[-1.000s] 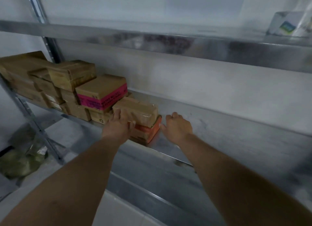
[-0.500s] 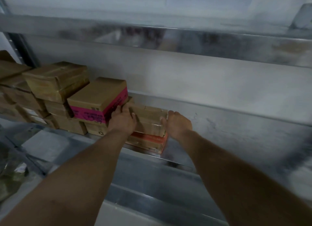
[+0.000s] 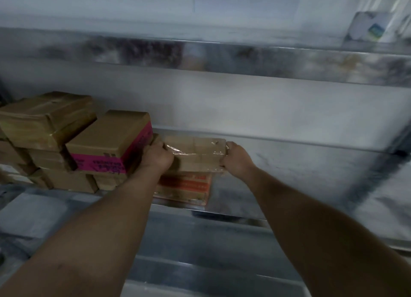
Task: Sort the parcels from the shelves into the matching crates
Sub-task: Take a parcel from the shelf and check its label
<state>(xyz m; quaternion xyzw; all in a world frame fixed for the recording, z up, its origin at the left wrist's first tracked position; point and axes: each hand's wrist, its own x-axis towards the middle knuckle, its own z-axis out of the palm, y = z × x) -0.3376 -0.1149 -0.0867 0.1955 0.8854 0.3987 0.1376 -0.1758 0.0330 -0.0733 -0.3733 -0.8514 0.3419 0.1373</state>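
A plain brown parcel (image 3: 195, 154) wrapped in clear tape lies on top of a parcel with orange tape (image 3: 184, 186) on the metal shelf (image 3: 289, 170). My left hand (image 3: 156, 158) grips its left end. Its right end is gripped by my right hand (image 3: 236, 158). Whether the brown parcel rests on the orange one or is raised off it I cannot tell. Just left of my left hand sits a parcel with pink tape (image 3: 111, 148), stacked on other brown parcels.
More brown parcels (image 3: 44, 121) are piled at the shelf's left end. An upper shelf (image 3: 244, 61) crosses overhead, with a white box (image 3: 369, 29) on it at the right. A lower shelf (image 3: 200, 241) lies under my forearms.
Both hands reached forward and closed on the ends of the plain brown parcel. My view shifted rightward along the shelf.
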